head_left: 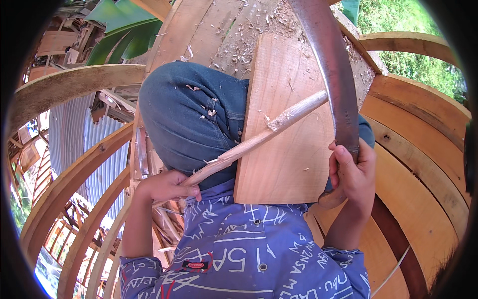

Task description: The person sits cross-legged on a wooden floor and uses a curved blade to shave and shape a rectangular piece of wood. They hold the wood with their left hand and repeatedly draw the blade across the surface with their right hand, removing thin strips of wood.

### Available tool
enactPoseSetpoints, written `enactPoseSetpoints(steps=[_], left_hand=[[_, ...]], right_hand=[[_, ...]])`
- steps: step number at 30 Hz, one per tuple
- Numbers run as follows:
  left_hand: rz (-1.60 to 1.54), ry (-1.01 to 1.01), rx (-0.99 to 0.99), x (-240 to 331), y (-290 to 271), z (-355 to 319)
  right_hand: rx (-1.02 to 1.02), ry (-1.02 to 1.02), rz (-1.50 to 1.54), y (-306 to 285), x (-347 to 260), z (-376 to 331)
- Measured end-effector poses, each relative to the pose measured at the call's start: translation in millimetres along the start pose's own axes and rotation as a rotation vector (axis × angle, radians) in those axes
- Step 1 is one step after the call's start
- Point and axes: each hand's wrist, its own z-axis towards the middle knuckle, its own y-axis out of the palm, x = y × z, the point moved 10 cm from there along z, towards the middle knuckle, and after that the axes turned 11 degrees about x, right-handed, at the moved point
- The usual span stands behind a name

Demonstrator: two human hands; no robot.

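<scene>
- Two hands at work: my left hand [167, 185] is clamped round the lower end of the stick [259, 138], my right hand [352, 172] wrapped tight on the handle of the curved blade [331, 74].
- Stick lies slantwise across the board [289, 164] on my knee [189, 114].
- Step, as judged: whittling; the next stroke wants the edge angled away from my left fingers.
- Open room lies beyond the board; boat ribs [74, 82] close the sides.

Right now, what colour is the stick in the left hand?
The stick is pale tan, freshly whittled wood, seen best in the head view.

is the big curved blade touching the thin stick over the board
Touching: the head view shows the curved blade crossing the stick's tip with no gap.
</scene>
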Motion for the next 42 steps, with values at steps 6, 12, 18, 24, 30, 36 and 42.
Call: enactPoseSetpoints(steps=[6,12,18,24,30,36,42], left_hand=[[-0.009,-0.012,-0.007,-8,2,1],[-0.042,0.003,0.005,2,2,-1],[-0.048,-0.039,0.007,-7,1,-1],[-0.059,-0.026,0.005,0,3,-2],[-0.059,-0.074,0.0,-5,1,-5],[-0.113,-0.041,0.023,5,4,-4],[-0.124,-0.087,-0.009,-9,2,-3]], right_hand=[[0.028,0.014,0.092,9,10,-3],[0.064,-0.016,0.064,-16,4,1],[-0.02,0.043,0.111,8,17,-7],[0.053,-0.008,0.099,-17,8,2],[-0.005,0.041,0.11,8,22,-8],[0.022,-0.001,0.134,-11,10,2],[-0.072,0.057,0.106,15,24,-12]])
